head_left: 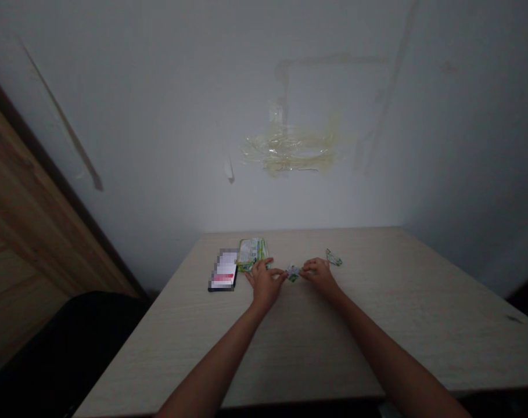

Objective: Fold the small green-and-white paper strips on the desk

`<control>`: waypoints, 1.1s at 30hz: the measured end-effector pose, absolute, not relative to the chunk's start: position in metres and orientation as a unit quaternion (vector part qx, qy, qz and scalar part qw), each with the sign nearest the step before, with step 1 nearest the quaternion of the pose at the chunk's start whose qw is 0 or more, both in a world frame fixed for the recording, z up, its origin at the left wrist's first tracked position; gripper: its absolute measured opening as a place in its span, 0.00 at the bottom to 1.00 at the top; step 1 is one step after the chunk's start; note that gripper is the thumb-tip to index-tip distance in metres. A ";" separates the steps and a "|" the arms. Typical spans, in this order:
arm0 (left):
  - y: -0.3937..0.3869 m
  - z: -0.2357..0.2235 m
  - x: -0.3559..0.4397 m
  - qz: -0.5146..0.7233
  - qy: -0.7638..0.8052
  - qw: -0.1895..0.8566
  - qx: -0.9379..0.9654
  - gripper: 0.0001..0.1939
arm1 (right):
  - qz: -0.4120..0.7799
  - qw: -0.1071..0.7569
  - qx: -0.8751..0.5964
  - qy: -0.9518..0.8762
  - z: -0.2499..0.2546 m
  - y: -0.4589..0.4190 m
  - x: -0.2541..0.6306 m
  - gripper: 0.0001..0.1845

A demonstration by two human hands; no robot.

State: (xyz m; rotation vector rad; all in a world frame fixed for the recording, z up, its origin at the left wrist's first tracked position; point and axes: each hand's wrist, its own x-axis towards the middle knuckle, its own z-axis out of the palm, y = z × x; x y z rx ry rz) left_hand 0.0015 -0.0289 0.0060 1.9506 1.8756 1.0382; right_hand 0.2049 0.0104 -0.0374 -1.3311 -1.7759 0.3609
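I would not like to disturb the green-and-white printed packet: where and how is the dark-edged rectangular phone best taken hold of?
Probably pinch the phone across its near end, by both long edges, coming from the near left. It lies flat, screen up, and the packet crowds its right edge toward the far end.

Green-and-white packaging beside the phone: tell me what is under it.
Pale tabletop shows beyond the packaging; whatever lies directly beneath is covered, and the left hand hides part of its near edge.
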 end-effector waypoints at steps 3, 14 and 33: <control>-0.029 0.005 0.002 0.351 0.644 0.125 0.668 0.04 | 0.150 0.430 -0.533 -0.713 -0.035 0.009 0.205 0.08; -0.030 0.004 0.004 0.346 0.647 0.106 0.672 0.07 | 0.134 0.436 -0.543 -0.705 -0.033 0.007 0.201 0.09; -0.035 0.002 0.001 0.311 0.631 0.043 0.709 0.12 | 0.080 0.393 -0.458 -0.793 -0.019 -0.005 0.206 0.03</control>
